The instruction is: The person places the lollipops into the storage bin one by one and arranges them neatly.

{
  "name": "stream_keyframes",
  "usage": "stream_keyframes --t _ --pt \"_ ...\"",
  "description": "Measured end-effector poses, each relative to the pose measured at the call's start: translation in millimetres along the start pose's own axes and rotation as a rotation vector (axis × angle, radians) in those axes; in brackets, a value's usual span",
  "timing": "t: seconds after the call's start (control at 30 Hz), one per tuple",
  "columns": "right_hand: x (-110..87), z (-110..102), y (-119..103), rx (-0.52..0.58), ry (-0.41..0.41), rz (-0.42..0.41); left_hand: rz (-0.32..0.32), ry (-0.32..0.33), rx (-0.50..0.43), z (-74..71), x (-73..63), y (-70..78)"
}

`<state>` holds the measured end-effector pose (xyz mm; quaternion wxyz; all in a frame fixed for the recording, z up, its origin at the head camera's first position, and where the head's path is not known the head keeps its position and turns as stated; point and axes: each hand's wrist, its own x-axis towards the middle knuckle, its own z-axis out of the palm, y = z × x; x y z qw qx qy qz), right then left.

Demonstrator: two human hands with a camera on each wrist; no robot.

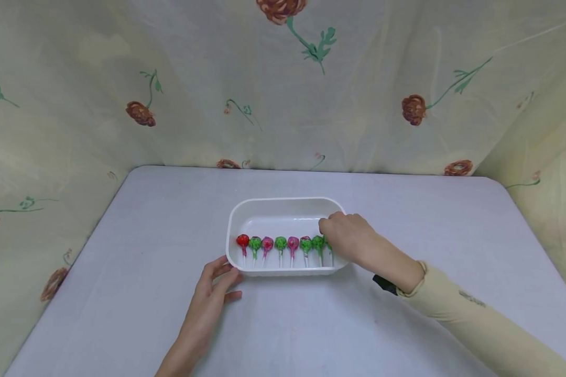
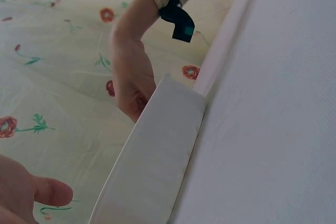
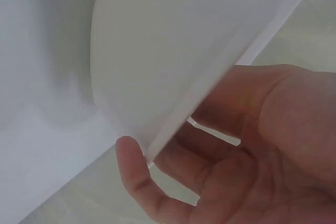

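A white plastic tray (image 1: 283, 272) holds a side-by-side row of wrapped lollipops, with their sticks toward its near wall. At the left end of the row is a red lollipop (image 1: 242, 241); the rest are green and pink. My left hand (image 1: 213, 293) lies at the tray's near left corner, fingers loosely extended beside its wall. Over the right end, my right hand (image 1: 349, 235) reaches in with curled fingers, covering part of the last green lollipop (image 1: 330, 255). In the right wrist view the tray wall hides those fingertips; I cannot tell whether they pinch the lollipop.
The tray stands on a table with a pale cloth (image 1: 122, 293). A flower-patterned curtain (image 1: 188, 78) hangs behind the table and along both sides. A dark strap (image 1: 384, 284) sits at the right wrist, by the sleeve cuff.
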<state>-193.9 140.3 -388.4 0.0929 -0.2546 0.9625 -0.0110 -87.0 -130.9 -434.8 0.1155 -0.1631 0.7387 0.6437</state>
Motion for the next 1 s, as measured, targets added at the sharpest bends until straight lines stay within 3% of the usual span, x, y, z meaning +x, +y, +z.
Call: stream_keyframes --t 0.3,0.47,0.8,1.0 --pt "2.3 2.7 -0.8 -0.056 -0.010 0.012 0.006 -0.001 -0.003 -0.9 0.7 0.2" --pt "2.0 4.2 1.5 -0.026 -0.002 0.023 0.014 -0.001 -0.002 0.3 1.1 -0.3" --pt "-11.6 1.1 8.2 0.086 0.139 0.045 0.022 0.008 0.016 -1.5 0.0 1.5" --pt "-31.9 1.6 23.4 0.212 0.278 0.042 0.062 0.058 0.151 -12.4 -0.7 7.4"
